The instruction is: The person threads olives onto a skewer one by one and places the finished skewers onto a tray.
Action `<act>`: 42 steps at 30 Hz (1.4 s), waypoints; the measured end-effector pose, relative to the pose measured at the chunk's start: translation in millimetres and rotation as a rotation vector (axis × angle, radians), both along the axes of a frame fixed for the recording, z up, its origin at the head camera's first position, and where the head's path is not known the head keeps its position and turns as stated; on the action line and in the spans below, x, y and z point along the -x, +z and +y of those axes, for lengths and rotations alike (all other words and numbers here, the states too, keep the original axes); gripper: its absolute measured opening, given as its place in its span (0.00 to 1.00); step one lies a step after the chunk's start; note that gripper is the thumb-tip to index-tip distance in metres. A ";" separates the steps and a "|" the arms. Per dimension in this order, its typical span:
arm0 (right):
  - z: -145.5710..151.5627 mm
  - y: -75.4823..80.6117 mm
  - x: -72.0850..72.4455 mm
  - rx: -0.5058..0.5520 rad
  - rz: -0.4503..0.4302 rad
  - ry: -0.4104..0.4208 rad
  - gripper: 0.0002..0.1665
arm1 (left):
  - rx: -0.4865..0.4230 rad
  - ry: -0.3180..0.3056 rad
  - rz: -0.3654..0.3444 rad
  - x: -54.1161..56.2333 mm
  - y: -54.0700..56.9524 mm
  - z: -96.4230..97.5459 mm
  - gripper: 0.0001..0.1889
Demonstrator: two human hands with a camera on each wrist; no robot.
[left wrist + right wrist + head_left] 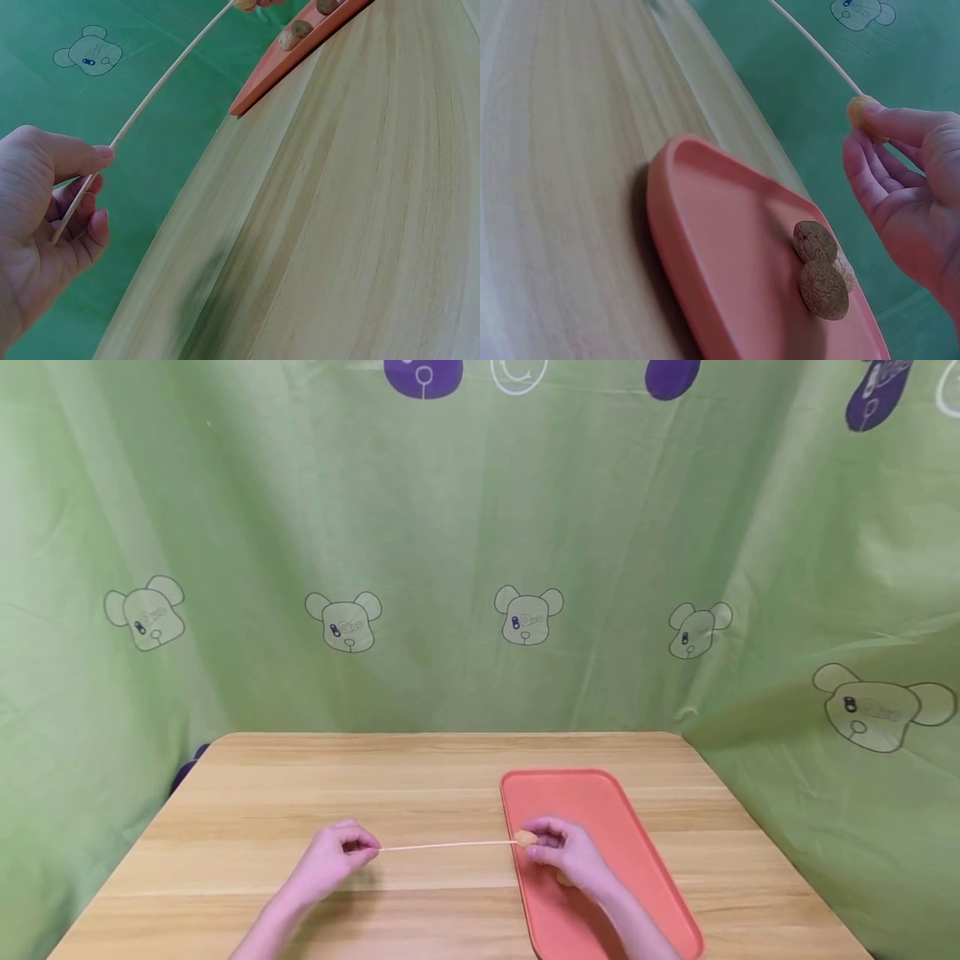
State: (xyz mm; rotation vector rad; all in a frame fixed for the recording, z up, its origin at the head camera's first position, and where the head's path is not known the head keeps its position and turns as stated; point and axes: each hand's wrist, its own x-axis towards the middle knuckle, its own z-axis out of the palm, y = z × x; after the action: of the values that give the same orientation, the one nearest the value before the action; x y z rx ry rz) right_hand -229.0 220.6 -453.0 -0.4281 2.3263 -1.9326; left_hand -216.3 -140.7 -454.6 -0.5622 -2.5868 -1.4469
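Note:
My left hand (333,858) pinches a thin wooden skewer (448,845) between thumb and fingers, its rear end lying across the palm in the left wrist view. The stick runs nearly level to the right, above the table. At its other end sits a yellowish, rough food ball (526,838). Thumb and fingers of my right hand (567,853) pinch this ball over the tray, hiding part of it. On the pink tray (727,247) beneath lie two brown, wrinkled balls, one (815,241) touching the other (824,290), with a paler ball (844,271) partly hidden behind them.
The tray stands lengthwise on the right half of the wood-grain table (360,785), its raised rim all round. Green curtains (442,685) with bear prints hang behind the table and along both sides.

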 end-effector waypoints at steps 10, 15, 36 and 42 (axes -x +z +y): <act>-6.8 1.8 -2.0 0.066 0.011 -0.044 0.22 | -0.054 0.006 -0.013 1.0 2.4 2.5 0.04; -8.0 1.3 -2.2 0.064 0.047 -0.048 0.20 | -0.053 0.000 -0.005 1.8 1.8 3.7 0.04; -6.9 -4.6 -0.7 0.105 0.112 -0.010 0.20 | -0.072 0.005 -0.042 4.6 -1.9 19.8 0.03; -6.6 -5.5 0.2 0.117 0.021 -0.076 0.23 | -0.104 -0.005 -0.066 5.4 -1.3 23.1 0.04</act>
State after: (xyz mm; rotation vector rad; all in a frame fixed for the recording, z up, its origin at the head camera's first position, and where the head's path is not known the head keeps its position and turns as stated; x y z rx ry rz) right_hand -229.2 214.0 -458.5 -0.3757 2.2818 -2.1160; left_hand -221.7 -117.6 -455.9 -0.5167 -2.5426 -1.6170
